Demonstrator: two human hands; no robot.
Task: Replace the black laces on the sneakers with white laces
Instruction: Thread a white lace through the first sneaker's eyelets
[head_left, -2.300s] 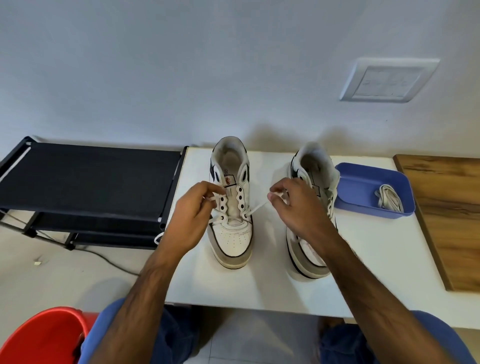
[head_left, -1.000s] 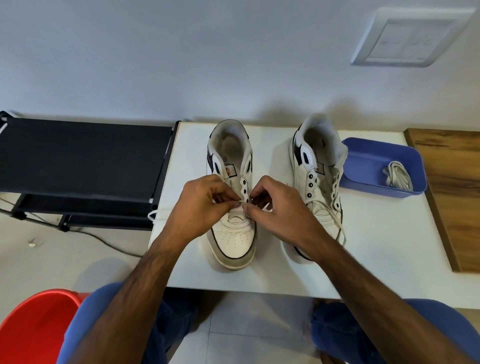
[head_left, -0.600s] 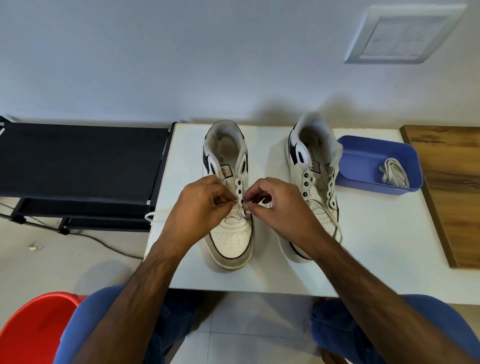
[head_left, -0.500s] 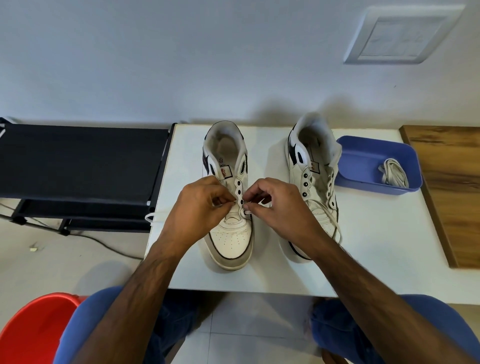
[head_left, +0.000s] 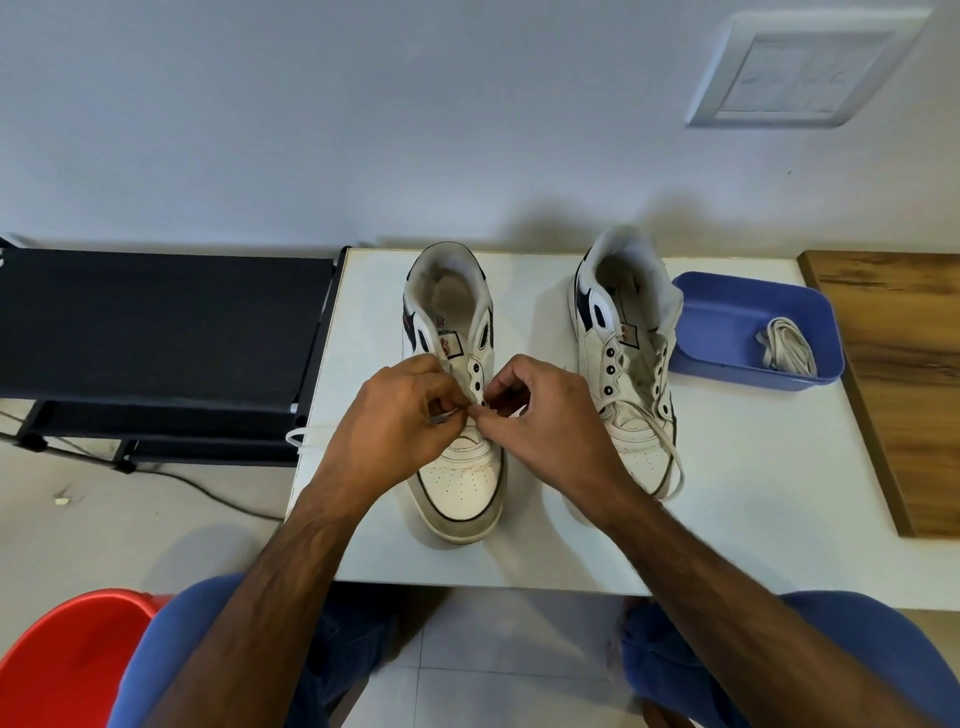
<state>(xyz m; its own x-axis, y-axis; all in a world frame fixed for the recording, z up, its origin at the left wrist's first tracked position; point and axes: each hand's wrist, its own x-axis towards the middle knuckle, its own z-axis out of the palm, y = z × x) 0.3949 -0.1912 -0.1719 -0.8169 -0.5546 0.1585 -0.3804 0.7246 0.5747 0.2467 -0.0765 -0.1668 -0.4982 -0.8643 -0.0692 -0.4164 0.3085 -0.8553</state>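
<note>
While both hands pinch the thin white lace (head_left: 451, 413), the left white leather sneaker's (head_left: 457, 415) next eyelet lies at twelve o'clock, nearer the right hand (head_left: 545, 421) than the left hand (head_left: 395, 426).

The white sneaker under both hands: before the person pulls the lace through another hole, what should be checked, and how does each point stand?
1. White flat lace pinched by left hand: ok.
2. Right hand pinching at the same spot: ok, though its hold on the lace is hidden.
3. White leather sneaker on the left upright on the white table: ok.
4. Upper eyelets free: ok.
5. Lace end tip intact: cannot tell.
6. Spare white laces in the blue plastic tray: ok.
</note>
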